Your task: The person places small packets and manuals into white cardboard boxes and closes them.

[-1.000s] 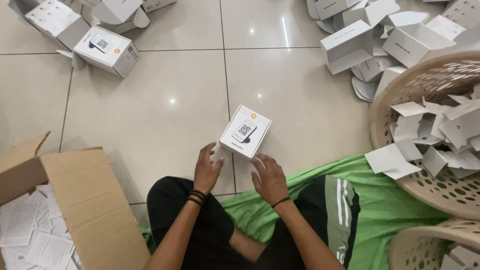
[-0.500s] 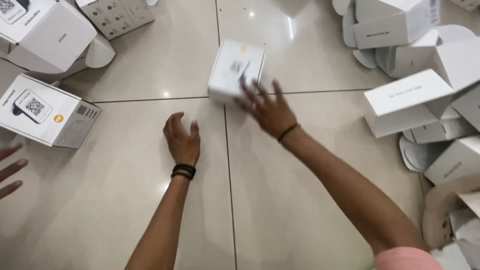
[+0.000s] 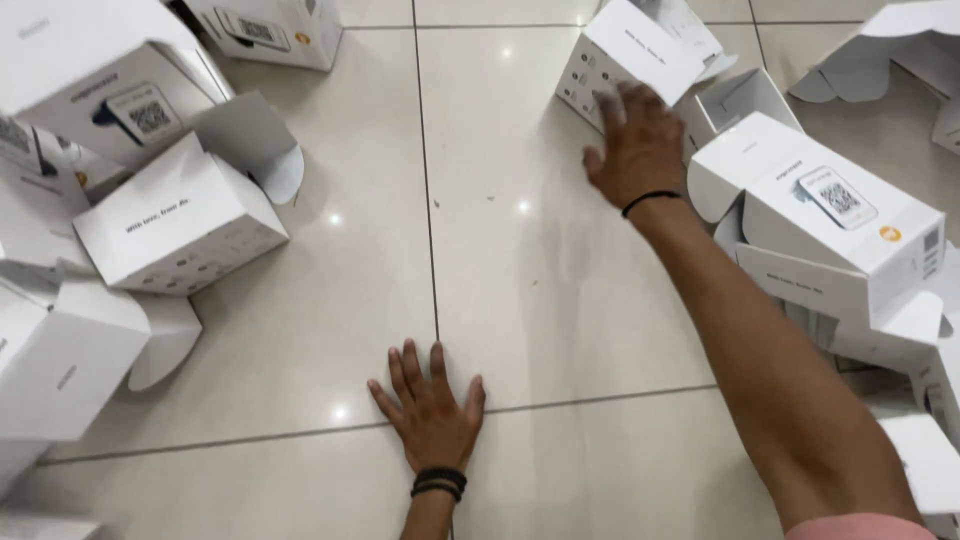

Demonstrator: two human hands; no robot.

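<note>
My right hand (image 3: 636,148) reaches far forward with its fingers spread. The fingertips touch the near side of a small white carton (image 3: 628,52) lying on the tiled floor (image 3: 500,280); the hand does not grip it. My left hand (image 3: 430,412) lies flat on the floor with its palm down and fingers apart, black bands at the wrist, and holds nothing. An open, empty white carton (image 3: 742,98) sits just right of my right hand.
White cartons are heaped on the left (image 3: 180,222) and on the right (image 3: 830,215), some with open flaps. Another carton (image 3: 268,28) lies at the far edge. The cartons ring a bare stretch of tiles.
I have leaned forward from sitting. My right hand took the white carton from in front of me out to the far pile and released it. My left hand went down flat on the floor.
</note>
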